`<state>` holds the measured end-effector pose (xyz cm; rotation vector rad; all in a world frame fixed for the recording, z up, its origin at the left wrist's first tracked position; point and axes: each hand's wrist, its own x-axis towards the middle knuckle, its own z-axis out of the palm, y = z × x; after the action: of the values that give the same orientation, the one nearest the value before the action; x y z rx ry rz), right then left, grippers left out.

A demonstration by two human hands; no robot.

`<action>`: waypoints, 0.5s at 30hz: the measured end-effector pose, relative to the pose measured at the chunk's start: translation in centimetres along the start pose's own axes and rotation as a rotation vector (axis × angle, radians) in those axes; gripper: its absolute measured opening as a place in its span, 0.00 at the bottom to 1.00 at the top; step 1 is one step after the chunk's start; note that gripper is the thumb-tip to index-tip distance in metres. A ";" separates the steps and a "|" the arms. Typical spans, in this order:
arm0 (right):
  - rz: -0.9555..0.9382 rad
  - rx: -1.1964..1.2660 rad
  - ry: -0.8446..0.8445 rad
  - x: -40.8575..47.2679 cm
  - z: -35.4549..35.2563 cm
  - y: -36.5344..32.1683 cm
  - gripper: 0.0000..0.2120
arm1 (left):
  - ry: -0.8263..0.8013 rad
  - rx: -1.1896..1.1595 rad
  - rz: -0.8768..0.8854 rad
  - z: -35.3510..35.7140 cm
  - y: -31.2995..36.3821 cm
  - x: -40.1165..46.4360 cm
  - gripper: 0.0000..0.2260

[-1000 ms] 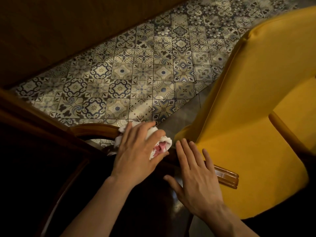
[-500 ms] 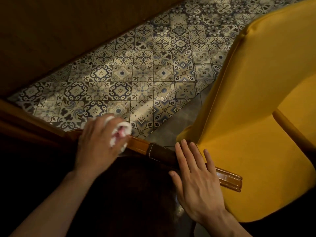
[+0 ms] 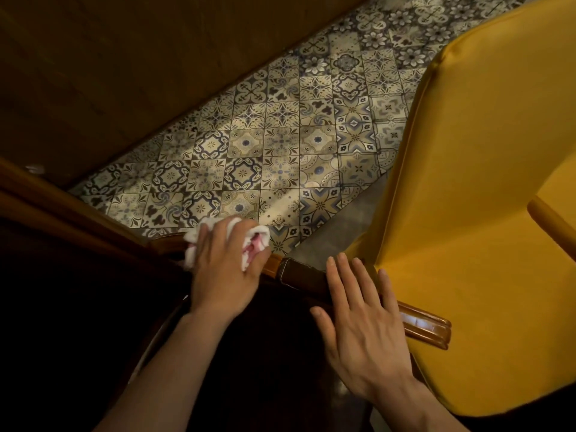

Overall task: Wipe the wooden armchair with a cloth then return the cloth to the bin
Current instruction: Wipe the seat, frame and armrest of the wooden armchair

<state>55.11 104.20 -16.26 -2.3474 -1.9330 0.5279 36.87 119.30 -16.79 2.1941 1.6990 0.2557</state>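
On the armrest (image 3: 299, 275) of the wooden armchair, near its curved rear end, my left hand (image 3: 224, 269) presses a bunched white cloth (image 3: 258, 241) with pink markings against the rail; fingers curled over the wad, palm down, the cloth gripped and trapped between hand and wood. My right hand (image 3: 364, 319) lies flat and open on the same rail further toward its grooved front tip (image 3: 430, 328), fingers spread, holding nothing; I judge it steadies the chair. Patterned floor tiles (image 3: 280, 145) lie below, and a yellow upholstered chair (image 3: 467, 213) stands just beside the front of the rail. No bin is in view.

Handling, as I judge it: the cloth is light, soft and limp, so it conforms to the rounded rail and needs only a loose whole-hand bunching; loose corners poke out past the knuckles and could snag or trail. The armrest is stiff, with a polished sheen and likely slick, so the cloth should glide; pressure belongs on top of the rail. The dark padded band (image 3: 299, 272) midway may drag more. The armchair looks heavy enough to stay put.
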 end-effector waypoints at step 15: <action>-0.134 0.305 -0.045 0.1 -1.0 2.0 0.47 | -0.118 -0.195 0.192 -0.2 8.4 -5.0 0.21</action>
<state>57.28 104.03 -15.86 -2.0224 -1.8569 0.8057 43.01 112.71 -13.05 2.1809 1.3434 0.3197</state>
